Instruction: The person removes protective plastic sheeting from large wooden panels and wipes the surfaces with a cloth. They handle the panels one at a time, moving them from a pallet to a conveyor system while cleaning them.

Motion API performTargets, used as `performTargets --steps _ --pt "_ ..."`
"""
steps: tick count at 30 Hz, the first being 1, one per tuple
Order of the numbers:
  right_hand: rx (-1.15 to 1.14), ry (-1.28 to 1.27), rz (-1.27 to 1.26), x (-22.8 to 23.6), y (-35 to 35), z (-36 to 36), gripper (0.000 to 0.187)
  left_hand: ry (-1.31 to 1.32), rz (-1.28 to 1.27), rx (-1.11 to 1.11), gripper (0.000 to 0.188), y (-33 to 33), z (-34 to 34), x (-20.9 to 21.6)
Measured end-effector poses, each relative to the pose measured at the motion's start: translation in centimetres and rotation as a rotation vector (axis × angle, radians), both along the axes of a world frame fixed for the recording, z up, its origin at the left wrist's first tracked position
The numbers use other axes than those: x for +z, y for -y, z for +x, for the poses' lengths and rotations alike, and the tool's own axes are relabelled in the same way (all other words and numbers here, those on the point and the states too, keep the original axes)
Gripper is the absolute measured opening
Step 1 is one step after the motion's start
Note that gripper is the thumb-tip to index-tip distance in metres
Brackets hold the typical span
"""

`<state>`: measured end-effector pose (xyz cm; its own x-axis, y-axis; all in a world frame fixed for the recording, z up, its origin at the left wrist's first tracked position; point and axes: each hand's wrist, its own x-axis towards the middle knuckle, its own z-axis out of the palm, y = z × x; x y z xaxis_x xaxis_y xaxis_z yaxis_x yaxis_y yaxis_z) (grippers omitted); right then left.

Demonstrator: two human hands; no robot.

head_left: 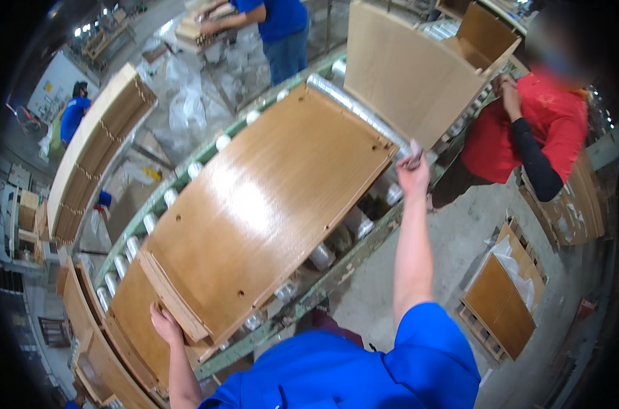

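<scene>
A large glossy brown wooden panel [255,204] with small holes near its corners lies slantwise on a roller conveyor [150,222]. At its near left end a raised wooden strip [176,293] runs across it. My left hand [166,324] is closed on the panel's edge beside this strip, above another brown panel [135,310] underneath. Close to the far right corner, my right hand [413,172] is raised with curled fingers. Something small and pale shows at its fingertips; I cannot make out what it is.
A light wooden board [411,71] stands beyond the panel. At right is a co-worker in a red shirt [527,129]; another in blue [282,34] works at the back. Curved wooden parts [98,157] stand at left. A pallet with panels [500,303] lies on the floor.
</scene>
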<state>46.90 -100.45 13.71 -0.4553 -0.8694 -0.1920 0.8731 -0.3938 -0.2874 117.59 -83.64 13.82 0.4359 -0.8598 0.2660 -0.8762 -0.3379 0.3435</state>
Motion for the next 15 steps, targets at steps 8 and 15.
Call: performTargets --steps 8,15 --pt "0.586 0.382 -0.027 1.5 -12.5 22.1 0.033 0.093 -0.138 -0.032 0.041 -2.6 2.7 2.9" --pt "0.834 0.142 -0.183 2.8 -21.2 32.5 0.030 -0.576 -0.697 0.106 0.035 -3.8 3.8 2.8"
